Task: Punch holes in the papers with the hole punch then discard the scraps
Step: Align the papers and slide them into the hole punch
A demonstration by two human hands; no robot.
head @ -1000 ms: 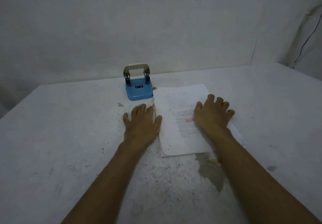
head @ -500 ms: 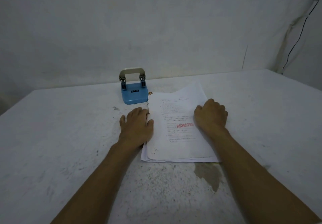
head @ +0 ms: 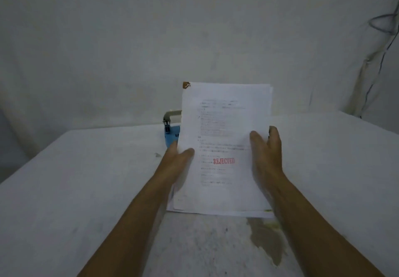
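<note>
A stack of white printed papers (head: pixel 224 125), stamped REJECTED in red, stands upright on its lower edge on the table. My left hand (head: pixel 178 160) grips its left edge, thumb on the front sheet. Along the right edge, my right hand (head: pixel 266 149) holds the stack, thumb in front and fingers behind. A brown stain marks the papers' top left corner. The blue hole punch (head: pixel 171 133) with a metal handle stands behind the papers, mostly hidden by them.
The white table (head: pixel 86 179) is worn, with a grey-brown patch of chipped surface (head: pixel 267 242) near its front. A white wall rises behind it, and a dark cable (head: pixel 382 54) hangs at the far right.
The papers lay flat under my hands; both hands have now gripped the stack's sides and raised it upright, so that it covers most of the hole punch.
</note>
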